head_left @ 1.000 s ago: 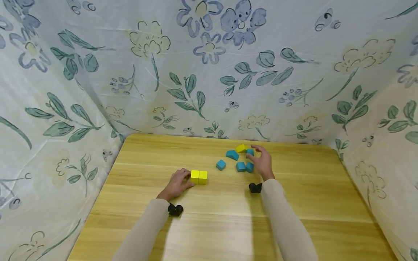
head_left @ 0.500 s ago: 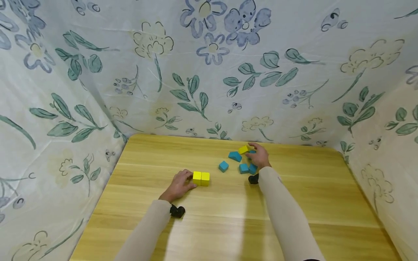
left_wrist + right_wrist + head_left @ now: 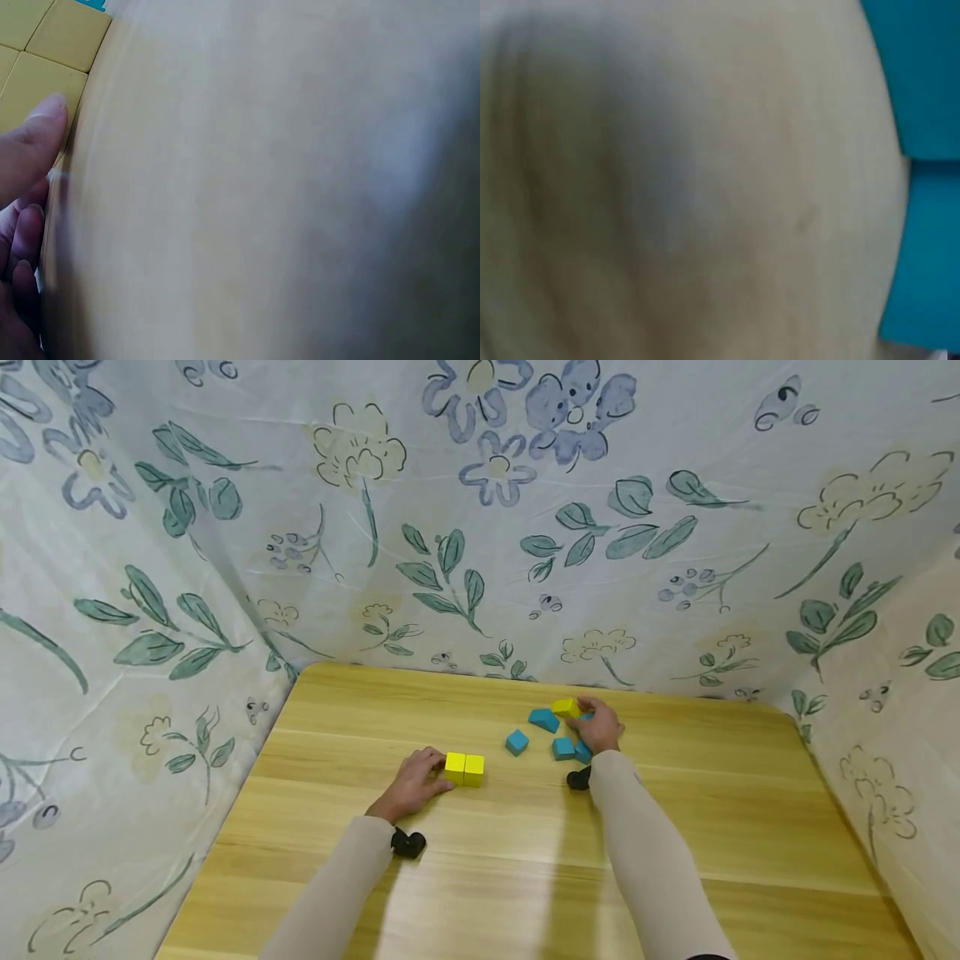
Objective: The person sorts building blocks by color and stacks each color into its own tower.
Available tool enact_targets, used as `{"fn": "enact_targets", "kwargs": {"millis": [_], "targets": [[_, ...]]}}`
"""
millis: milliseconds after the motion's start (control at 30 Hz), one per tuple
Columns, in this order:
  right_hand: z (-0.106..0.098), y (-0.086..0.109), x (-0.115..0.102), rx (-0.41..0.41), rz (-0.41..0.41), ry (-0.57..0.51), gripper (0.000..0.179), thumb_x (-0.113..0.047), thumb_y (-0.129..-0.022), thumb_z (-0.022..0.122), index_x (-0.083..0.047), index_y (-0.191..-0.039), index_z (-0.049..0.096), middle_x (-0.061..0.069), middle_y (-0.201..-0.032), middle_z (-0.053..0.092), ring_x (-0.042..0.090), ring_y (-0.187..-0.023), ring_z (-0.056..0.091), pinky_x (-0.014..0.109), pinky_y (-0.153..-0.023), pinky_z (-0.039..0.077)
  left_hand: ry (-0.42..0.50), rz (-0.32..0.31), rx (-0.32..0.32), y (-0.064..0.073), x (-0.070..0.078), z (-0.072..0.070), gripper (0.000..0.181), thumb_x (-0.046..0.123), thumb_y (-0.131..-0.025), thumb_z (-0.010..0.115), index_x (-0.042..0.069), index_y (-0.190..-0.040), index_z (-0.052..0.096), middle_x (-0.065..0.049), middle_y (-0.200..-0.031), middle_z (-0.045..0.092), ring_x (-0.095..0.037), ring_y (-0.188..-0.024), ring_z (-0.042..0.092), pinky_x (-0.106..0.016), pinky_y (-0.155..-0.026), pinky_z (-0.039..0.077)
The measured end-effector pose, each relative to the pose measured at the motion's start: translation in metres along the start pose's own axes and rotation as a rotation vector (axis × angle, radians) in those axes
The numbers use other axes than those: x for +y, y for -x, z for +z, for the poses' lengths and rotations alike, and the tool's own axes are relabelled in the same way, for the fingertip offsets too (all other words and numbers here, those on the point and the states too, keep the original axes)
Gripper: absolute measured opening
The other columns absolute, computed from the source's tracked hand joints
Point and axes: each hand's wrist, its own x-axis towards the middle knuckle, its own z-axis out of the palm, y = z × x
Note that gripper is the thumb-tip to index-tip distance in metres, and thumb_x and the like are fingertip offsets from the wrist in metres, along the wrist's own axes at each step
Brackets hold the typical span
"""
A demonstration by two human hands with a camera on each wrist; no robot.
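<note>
In the head view two yellow cubes stand side by side, touching, left of the table's middle. My left hand holds the left cube from its left side. The left wrist view shows the thumb lying against a yellow face, with other fingers curled below. Farther back and right, my right hand has its thumb and forefinger at the right end of a yellow wedge-like block. A blue block is mostly hidden under that hand. The right wrist view shows only blue blocks at its right edge.
Near the right hand lie a blue block with slanted sides, a blue cube, another blue block and one partly covered blue block. Flowered cloth hangs behind and beside the wooden table.
My right hand has come down from over the blue blocks to the yellow wedge-like block, which has turned slightly. The left hand stays at the yellow cubes. The head view has shifted a little.
</note>
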Motion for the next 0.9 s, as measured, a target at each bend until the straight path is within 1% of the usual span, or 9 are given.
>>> {"fn": "enact_targets", "kwargs": {"millis": [200, 500, 600, 900], "targets": [[0.0033, 0.0, 0.0014, 0.02, 0.009, 0.022, 0.045, -0.019, -0.087, 0.073, -0.005, -0.128, 0.06, 0.016, -0.127, 0.059, 0.036, -0.119, 0.047, 0.059, -0.099, 0.02, 0.001, 0.003, 0.008, 0.0001, -0.0011, 0.0007, 0.037, 0.025, -0.088, 0.071, 0.003, -0.118, 0.062, -0.002, -0.107, 0.057, -0.023, -0.103, 0.049, -0.045, -0.093, 0.035], [0.0054, -0.0009, 0.0047, 0.026, 0.005, 0.02, 0.043, -0.021, -0.087, 0.073, -0.006, -0.126, 0.063, 0.016, -0.126, 0.06, 0.038, -0.118, 0.048, 0.058, -0.099, 0.021, 0.012, 0.002, 0.005, 0.0009, 0.0011, -0.0007, 0.037, 0.024, -0.088, 0.071, 0.003, -0.117, 0.062, -0.003, -0.108, 0.057, -0.024, -0.104, 0.049, -0.047, -0.095, 0.035], [0.0051, 0.0002, 0.0043, 0.022, 0.009, 0.014, 0.043, -0.022, -0.087, 0.073, -0.006, -0.125, 0.063, 0.016, -0.126, 0.06, 0.038, -0.118, 0.048, 0.058, -0.099, 0.021, 0.008, 0.003, 0.003, 0.0007, 0.0016, -0.0009, 0.036, 0.023, -0.088, 0.071, 0.003, -0.117, 0.062, -0.003, -0.108, 0.057, -0.024, -0.104, 0.049, -0.047, -0.095, 0.035], [0.0031, 0.0023, 0.0034, 0.032, -0.014, -0.009, 0.045, -0.024, -0.089, 0.071, -0.005, -0.128, 0.06, 0.018, -0.127, 0.059, 0.039, -0.117, 0.049, 0.057, -0.099, 0.022, -0.002, 0.002, 0.004, 0.0004, 0.0015, -0.0002, 0.036, 0.023, -0.088, 0.071, 0.003, -0.117, 0.062, -0.003, -0.107, 0.057, -0.024, -0.104, 0.049, -0.046, -0.093, 0.035]]}}
